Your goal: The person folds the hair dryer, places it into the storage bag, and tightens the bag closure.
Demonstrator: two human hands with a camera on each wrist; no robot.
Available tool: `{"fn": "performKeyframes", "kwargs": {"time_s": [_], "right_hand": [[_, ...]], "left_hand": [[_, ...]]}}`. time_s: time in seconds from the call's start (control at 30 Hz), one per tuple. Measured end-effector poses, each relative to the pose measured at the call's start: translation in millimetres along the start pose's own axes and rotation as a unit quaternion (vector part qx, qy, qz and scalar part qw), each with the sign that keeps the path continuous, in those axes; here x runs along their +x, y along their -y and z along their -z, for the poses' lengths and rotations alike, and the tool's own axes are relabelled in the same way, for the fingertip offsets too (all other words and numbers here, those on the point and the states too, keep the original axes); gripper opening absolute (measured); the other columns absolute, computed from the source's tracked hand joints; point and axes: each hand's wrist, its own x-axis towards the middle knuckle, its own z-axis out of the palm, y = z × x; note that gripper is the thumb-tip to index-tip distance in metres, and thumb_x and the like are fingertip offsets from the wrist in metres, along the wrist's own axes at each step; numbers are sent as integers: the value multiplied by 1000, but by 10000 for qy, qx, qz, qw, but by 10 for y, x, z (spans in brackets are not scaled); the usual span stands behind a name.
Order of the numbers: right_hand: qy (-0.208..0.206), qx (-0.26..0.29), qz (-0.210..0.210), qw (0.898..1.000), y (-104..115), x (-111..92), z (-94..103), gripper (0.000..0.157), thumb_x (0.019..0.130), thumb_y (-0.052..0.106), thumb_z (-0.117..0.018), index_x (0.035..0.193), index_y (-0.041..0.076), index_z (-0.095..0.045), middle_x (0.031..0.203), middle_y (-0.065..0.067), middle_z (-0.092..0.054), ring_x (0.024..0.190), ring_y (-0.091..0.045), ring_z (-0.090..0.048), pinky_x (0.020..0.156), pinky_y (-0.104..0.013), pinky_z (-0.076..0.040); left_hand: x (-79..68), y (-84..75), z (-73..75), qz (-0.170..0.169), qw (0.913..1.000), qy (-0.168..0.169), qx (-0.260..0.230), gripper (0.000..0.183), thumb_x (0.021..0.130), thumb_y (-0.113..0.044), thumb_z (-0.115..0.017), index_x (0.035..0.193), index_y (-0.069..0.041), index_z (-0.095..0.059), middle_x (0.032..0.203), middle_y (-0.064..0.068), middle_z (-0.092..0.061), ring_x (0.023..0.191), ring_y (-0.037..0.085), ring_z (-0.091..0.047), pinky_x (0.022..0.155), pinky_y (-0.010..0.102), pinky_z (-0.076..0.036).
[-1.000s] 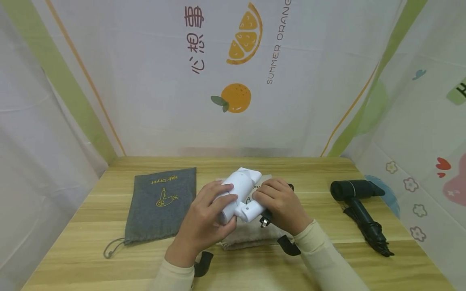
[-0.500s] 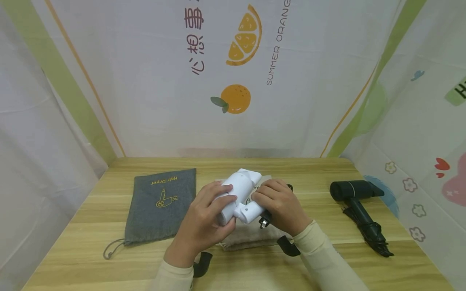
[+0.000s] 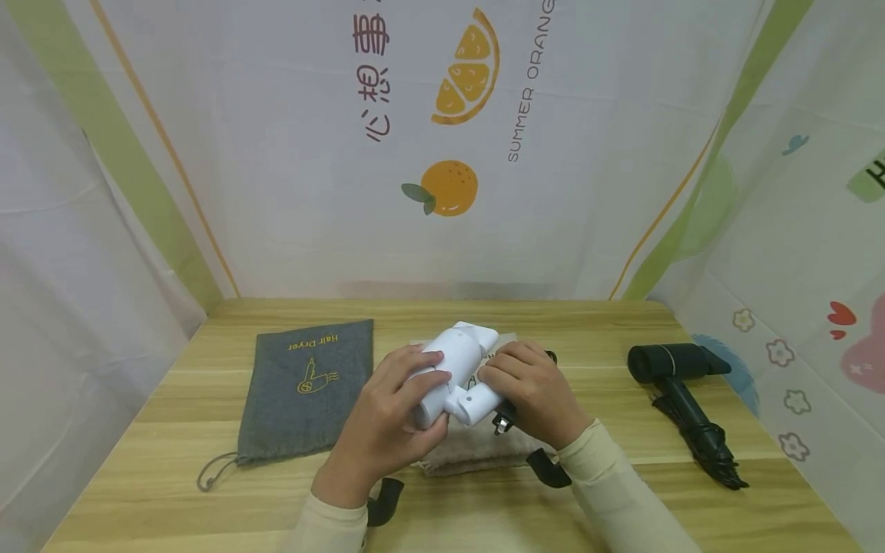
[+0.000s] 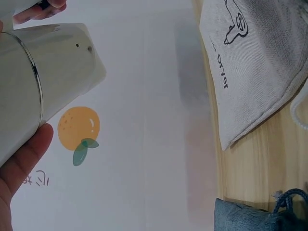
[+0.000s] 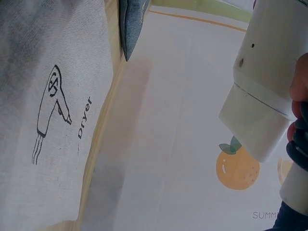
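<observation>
A white hair dryer point(image 3: 456, 355) is held by both hands over the beige drawstring bag point(image 3: 477, 449). My left hand point(image 3: 389, 407) grips the barrel, fingers over its top and thumb beneath. On the handle point(image 3: 482, 401), bent at its hinge, my right hand point(image 3: 535, 388) keeps its fingers curled. A dark cord point(image 5: 299, 137) is wound about the handle in the right wrist view, and its plug point(image 3: 503, 421) shows under that hand. The left wrist view has the barrel point(image 4: 62, 62) close up with a thin silver ring around it.
A grey drawstring bag point(image 3: 304, 407) printed "Hair Dryer" lies flat at the left of the wooden table point(image 3: 166, 430). At the right lies a black hair dryer point(image 3: 677, 365), its cord bundled at the handle. A printed curtain point(image 3: 311, 192) stands behind the table.
</observation>
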Motion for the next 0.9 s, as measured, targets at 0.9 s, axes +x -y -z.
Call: {"fn": "performKeyframes", "kwargs": {"time_s": [0.9], "right_hand": [[-62,136,23,9999,3,-9,1,37,62,2,-87,91,11,-65,86,1,-68,85,-23,-62,72,-37,-50]], "left_hand": [[13,-16,9,-4,9999,101,-8,44,66,-10,-80,108,-7,-68,121,10,-62,117,35,-57,106,45,-44]]}}
